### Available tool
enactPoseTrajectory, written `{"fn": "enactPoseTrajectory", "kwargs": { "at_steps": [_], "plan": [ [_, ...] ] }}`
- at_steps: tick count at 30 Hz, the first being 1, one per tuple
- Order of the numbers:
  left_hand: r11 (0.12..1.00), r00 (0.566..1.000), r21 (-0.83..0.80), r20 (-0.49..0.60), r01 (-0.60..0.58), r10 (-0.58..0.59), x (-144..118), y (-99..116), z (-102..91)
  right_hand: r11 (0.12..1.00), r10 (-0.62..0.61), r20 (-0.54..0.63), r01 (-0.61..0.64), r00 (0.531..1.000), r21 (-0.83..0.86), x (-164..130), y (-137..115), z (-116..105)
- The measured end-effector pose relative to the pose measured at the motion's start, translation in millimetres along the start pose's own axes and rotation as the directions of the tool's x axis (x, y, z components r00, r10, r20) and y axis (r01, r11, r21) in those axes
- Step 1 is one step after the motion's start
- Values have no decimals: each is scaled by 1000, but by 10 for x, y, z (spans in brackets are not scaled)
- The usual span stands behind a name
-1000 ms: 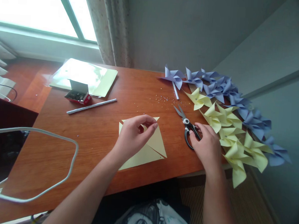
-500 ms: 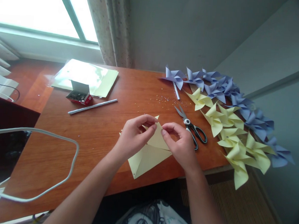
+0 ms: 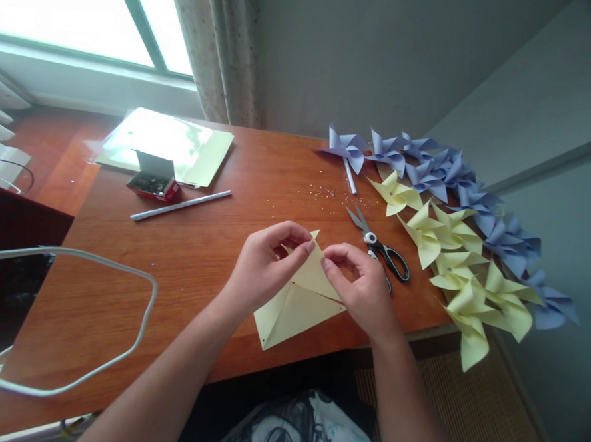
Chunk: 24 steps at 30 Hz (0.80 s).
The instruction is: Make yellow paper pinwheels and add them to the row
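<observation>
A square of yellow paper point(image 3: 299, 318), slit from its corners and punched with small holes, lies near the table's front edge. My left hand point(image 3: 273, 256) pinches one of its upper flaps between thumb and fingers. On the same flap's other side, my right hand point(image 3: 355, 278) grips the paper with thumb and index finger. The flap is raised between both hands, and part of the sheet is hidden under the left hand. Just right of my right hand rest scissors point(image 3: 374, 242) with black handles, their blades slightly apart.
Yellow pinwheels point(image 3: 425, 235) and purple pinwheels point(image 3: 509, 234) crowd the table's right side. Tiny paper bits point(image 3: 327, 193) are scattered beyond my hands. At left are a small red box point(image 3: 152, 187), a silvery stick point(image 3: 181, 205), a paper stack point(image 3: 214, 156) and a white cable point(image 3: 146, 318).
Both hands keep hold of the yellow paper and have shifted only slightly, the right one a little to the right. The camera view has tilted a bit.
</observation>
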<state>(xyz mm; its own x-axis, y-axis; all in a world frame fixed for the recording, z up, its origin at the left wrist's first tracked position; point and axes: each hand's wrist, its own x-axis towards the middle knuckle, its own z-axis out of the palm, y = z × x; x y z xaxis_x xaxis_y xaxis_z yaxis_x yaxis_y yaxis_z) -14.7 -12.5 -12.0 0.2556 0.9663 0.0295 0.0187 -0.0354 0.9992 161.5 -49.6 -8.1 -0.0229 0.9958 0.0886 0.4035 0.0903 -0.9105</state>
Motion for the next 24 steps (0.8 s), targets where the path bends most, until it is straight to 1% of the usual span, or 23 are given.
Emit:
{"fn": "enactPoseTrajectory", "kwargs": {
  "at_steps": [5, 11, 13, 17, 19, 24],
  "plan": [
    [998, 999, -55, 24, 32, -30, 2, -8, 7, 999, -8, 5, 8, 1000, -31, 1, -5, -11],
    [999, 999, -10, 27, 34, -34, 5, 4, -2, 999, -12, 41, 14, 999, -47, 0, -31, -25],
    [1000, 999, 8, 38, 27, -27, 6, 9, -3, 1000, -6, 38, 7, 999, -21, 11, -37, -13],
    [998, 996, 57, 87, 1, -6, 8, 18, 5, 998, 14, -28, -12, 1000, 68, 48, -27, 39],
    [997, 995, 74, 96, -14, 7, 9, 19, 9, 996, 18, -44, -14, 999, 84, 64, -14, 62],
    [995, 996, 102, 94, -16, 6, 9, 9, 7, 993, 47, -4, -46, 999, 106, 78, 21, 82]
  ]
}}
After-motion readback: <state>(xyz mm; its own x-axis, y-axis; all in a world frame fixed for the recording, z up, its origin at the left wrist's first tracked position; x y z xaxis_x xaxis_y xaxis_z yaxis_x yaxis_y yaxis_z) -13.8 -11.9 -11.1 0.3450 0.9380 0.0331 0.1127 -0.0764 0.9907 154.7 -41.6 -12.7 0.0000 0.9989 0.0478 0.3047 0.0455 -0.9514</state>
